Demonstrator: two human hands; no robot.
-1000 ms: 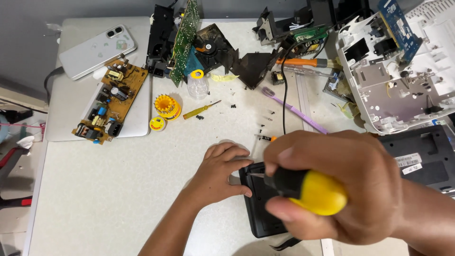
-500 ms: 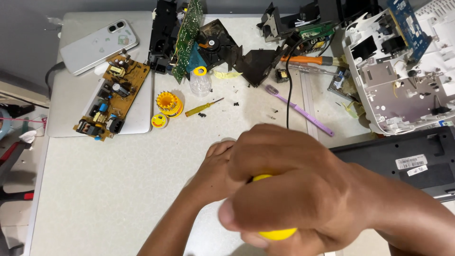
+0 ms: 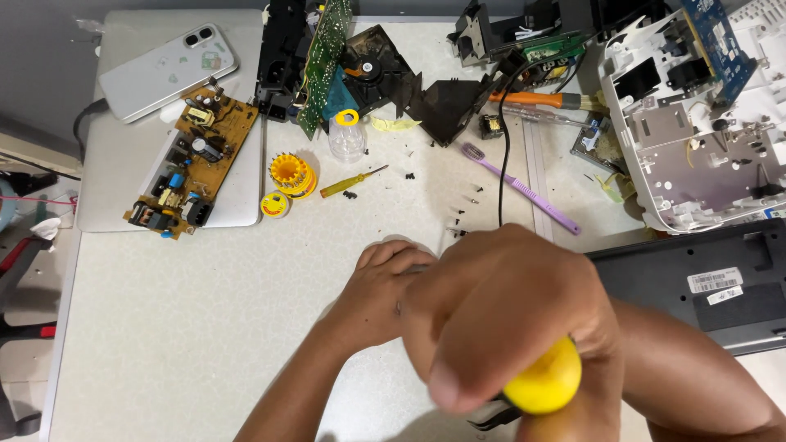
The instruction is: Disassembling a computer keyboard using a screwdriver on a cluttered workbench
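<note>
Head-camera view, looking straight down on a pale worktable (image 3: pixel 205 327): the right hand (image 3: pixel 508 319) is clenched hard around the round yellow plastic handle of a screwdriver (image 3: pixel 544 383), fingers wrapped over the top so that the shaft and tip are hidden beneath the fist. The left hand (image 3: pixel 385 286) lies flat just beside it, fingers curled down and pressing on something underneath; only a sliver of a small black plastic part (image 3: pixel 491 417) peeps out below the right wrist, near the bottom edge, so that is where the work sits, though what exactly the left fingers grip I cannot tell. To my eye the job wants the driver kept upright over the screw, weight pushed down through the palm before any twist, and the left hand pinning the part so it does not skate on the smooth top (a slipped tip could chew the screw head). Loose black screws (image 3: pixel 409 174) lie scattered on the table further back, well apart from the hands, not gathered in any dish. As for containers, a small clear plastic bottle with a yellow ring cap (image 3: pixel 346 137) stands upright beyond them, its contents too faint to make out, and the big white plastic device shell (image 3: pixel 696 176) at the right lies open like a tray, holding brackets and black fittings.
</note>
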